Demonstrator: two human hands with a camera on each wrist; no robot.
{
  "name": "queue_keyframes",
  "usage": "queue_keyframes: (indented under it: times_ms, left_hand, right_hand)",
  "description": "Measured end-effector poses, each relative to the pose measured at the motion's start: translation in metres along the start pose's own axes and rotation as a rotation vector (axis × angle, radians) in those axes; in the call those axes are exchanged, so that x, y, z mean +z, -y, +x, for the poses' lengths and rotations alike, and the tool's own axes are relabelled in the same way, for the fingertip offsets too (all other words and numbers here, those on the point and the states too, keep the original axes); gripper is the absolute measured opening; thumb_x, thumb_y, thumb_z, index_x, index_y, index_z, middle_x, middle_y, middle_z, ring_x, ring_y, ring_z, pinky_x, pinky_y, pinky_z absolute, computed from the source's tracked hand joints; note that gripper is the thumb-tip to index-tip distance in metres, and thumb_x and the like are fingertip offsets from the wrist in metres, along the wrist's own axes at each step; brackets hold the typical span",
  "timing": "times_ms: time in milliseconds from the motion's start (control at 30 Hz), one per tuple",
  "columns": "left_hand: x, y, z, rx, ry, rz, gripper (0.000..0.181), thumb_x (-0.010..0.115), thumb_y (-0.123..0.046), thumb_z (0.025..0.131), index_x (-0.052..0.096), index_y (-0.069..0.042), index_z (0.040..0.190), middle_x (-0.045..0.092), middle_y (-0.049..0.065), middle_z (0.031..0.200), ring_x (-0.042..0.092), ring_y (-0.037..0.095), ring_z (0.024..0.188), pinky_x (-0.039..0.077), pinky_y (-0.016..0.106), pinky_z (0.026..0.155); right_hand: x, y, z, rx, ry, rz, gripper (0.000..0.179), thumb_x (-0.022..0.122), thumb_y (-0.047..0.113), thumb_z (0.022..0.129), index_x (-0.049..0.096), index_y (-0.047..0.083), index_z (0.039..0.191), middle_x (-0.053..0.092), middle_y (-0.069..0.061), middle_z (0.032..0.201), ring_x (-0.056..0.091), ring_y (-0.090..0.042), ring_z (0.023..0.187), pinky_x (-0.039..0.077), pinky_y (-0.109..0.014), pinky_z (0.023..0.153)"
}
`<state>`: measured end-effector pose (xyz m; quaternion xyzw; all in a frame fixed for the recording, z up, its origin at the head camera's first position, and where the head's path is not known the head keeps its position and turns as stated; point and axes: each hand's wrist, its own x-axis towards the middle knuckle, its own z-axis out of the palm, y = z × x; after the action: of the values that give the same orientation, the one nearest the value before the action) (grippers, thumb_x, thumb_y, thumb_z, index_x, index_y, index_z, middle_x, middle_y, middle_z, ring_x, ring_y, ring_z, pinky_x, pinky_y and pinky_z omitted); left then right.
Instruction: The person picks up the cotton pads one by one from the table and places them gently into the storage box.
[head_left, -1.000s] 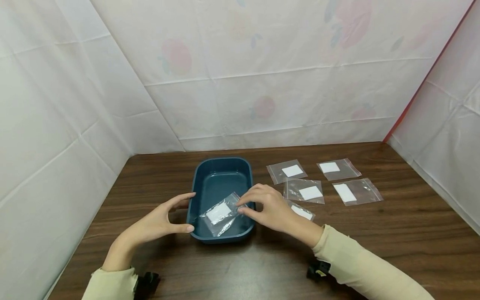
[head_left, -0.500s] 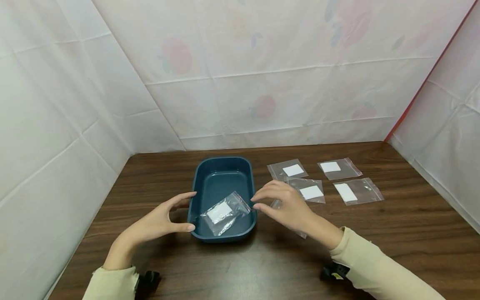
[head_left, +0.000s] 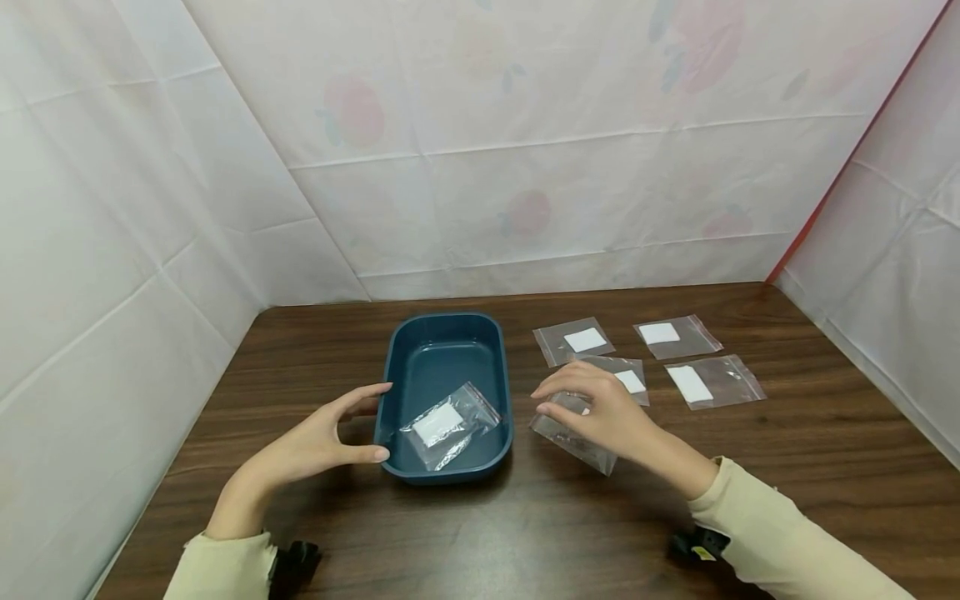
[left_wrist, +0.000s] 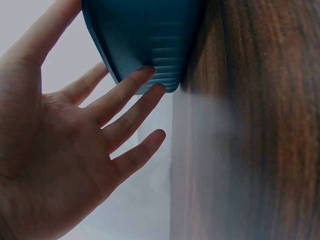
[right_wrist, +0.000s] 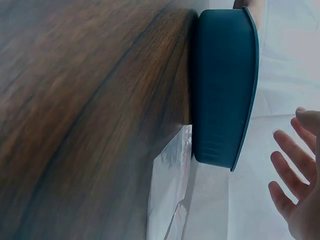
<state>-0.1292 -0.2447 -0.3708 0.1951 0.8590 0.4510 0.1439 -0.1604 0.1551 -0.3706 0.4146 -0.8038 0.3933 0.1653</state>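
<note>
A dark blue tray (head_left: 444, 478) stands on the table, its long side running away from me. Fingertips and thumb of my left hand (head_left: 318, 446) touch its left rim; in the left wrist view the spread fingers lie against the tray's ribbed outer wall. Inside the tray, near its front, lies a clear zip bag (head_left: 441, 426) with a white piece in it. To the right of the tray my right hand (head_left: 611, 417) hovers, fingers relaxed and holding nothing, over another zip bag (head_left: 573, 442). That hand partly hides this bag and the zip bag (head_left: 628, 381) behind it.
Farther right and back on the brown wooden table (head_left: 300, 350) lie more zip bags with white pieces: one zip bag (head_left: 574, 341) behind my right hand, and two to its right, a back zip bag (head_left: 678, 337) and a front zip bag (head_left: 716, 383). White curtains (head_left: 525, 208) enclose the table.
My right hand has let go of the zip bag in the tray and moved right, over the zip bag beside the tray. My left hand has stayed at the tray's rim.
</note>
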Motion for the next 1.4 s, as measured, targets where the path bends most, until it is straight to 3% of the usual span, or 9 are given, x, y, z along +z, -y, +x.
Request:
queue_keyframes:
  times_ms: [167,400,800,1033,1400]
  left_hand:
    - [0.0,-0.001,-0.001,-0.002,-0.003,-0.001,0.084,0.08,-0.03,0.085,0.033,-0.016,0.153,0.04,0.016,0.151,0.037,0.042,0.137,0.034,0.068,0.1]
    - [0.0,-0.002,-0.001,-0.004,-0.005,0.006,0.084,0.08,-0.031,0.085,0.033,-0.017,0.153,0.041,0.016,0.15,0.037,0.04,0.137,0.034,0.067,0.101]
    - [0.0,-0.001,0.0,-0.002,-0.002,-0.001,0.084,0.08,-0.03,0.086,0.033,-0.015,0.154,0.041,0.017,0.15,0.037,0.041,0.137,0.034,0.067,0.101]
    - [0.001,-0.002,-0.001,-0.004,0.001,-0.01,0.084,0.08,-0.031,0.086,0.033,-0.016,0.154,0.04,0.016,0.151,0.036,0.041,0.138,0.035,0.065,0.101]
    - [0.0,-0.001,0.0,-0.002,0.001,-0.003,0.084,0.079,-0.03,0.086,0.033,-0.015,0.154,0.04,0.017,0.15,0.037,0.041,0.137,0.034,0.067,0.101]
  right_hand:
    - [0.001,-0.005,-0.002,-0.013,0.038,-0.004,0.019,0.079,0.005,0.083,0.076,0.012,0.101,0.071,0.006,0.101,0.064,-0.014,0.098,0.051,-0.039,0.091]
    - [0.0,-0.014,-0.002,0.004,0.149,0.01,0.02,0.078,0.007,0.085,0.075,0.01,0.105,0.071,0.005,0.106,0.064,-0.016,0.104,0.037,-0.054,0.107]
    - [0.0,-0.034,0.004,0.042,0.334,0.0,0.023,0.08,0.011,0.084,0.074,0.009,0.107,0.07,0.003,0.108,0.063,-0.018,0.106,0.047,-0.045,0.097]
    - [0.001,-0.041,0.007,0.122,0.439,0.001,0.025,0.08,0.012,0.084,0.074,0.01,0.108,0.068,0.003,0.109,0.061,-0.02,0.106,0.049,-0.044,0.094]
    - [0.004,-0.059,0.011,0.151,0.5,-0.013,0.028,0.082,0.015,0.082,0.074,0.014,0.109,0.068,0.006,0.11,0.059,-0.018,0.106,0.049,-0.041,0.092]
